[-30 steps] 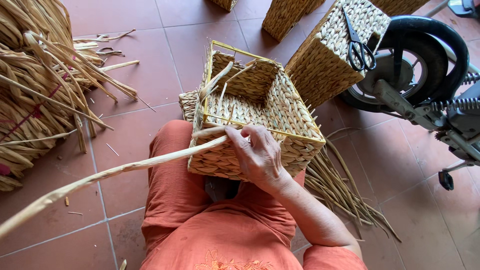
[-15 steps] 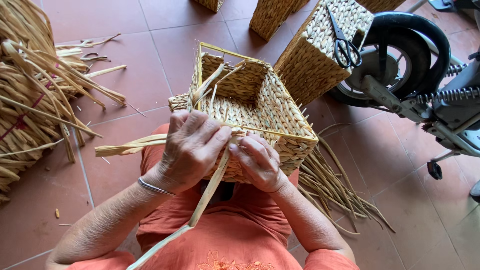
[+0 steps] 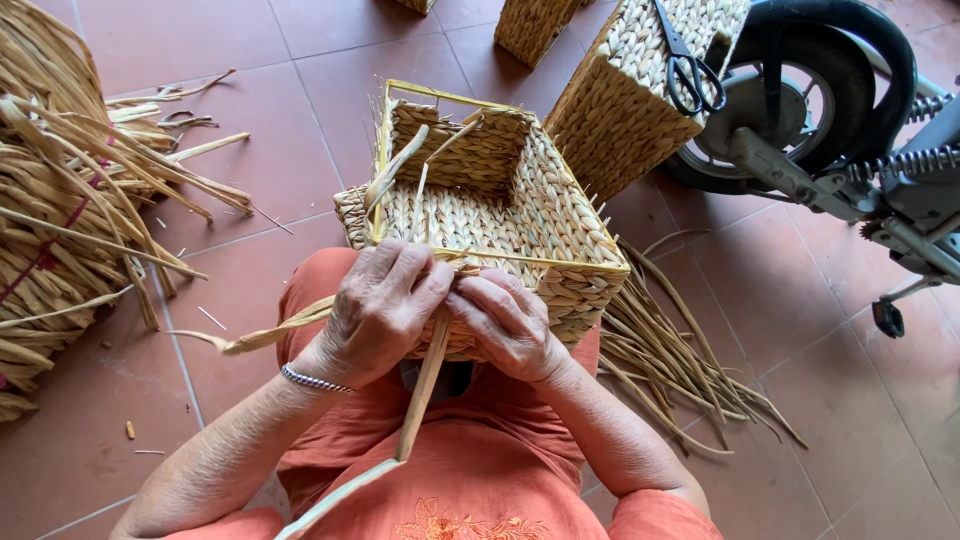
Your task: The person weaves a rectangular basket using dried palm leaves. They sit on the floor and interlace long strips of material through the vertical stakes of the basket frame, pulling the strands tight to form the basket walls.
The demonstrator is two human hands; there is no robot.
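Weaving at the near rim is the step in hand: my left hand [image 3: 385, 300] and right hand [image 3: 505, 320] both pinch one long reed strand [image 3: 425, 385] against the half-woven basket [image 3: 520, 215] resting on my lap. Next, I judge, comes tucking it snugly between the rim stakes.

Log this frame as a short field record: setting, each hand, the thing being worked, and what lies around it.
Setting: red tiled floor, seen from above; person seated in orange clothes.
Left hand: fingers curled over the near rim of the square woven straw basket, pinching a long flat straw strand; silver bracelet on the wrist.
Right hand: pressed against the same rim, beside the left hand.
Basket: unfinished, yellow wire frame showing, resting on the lap.
Left side: pile of dried straw.
Right side: finished woven basket with black scissors on top; scooter wheel.
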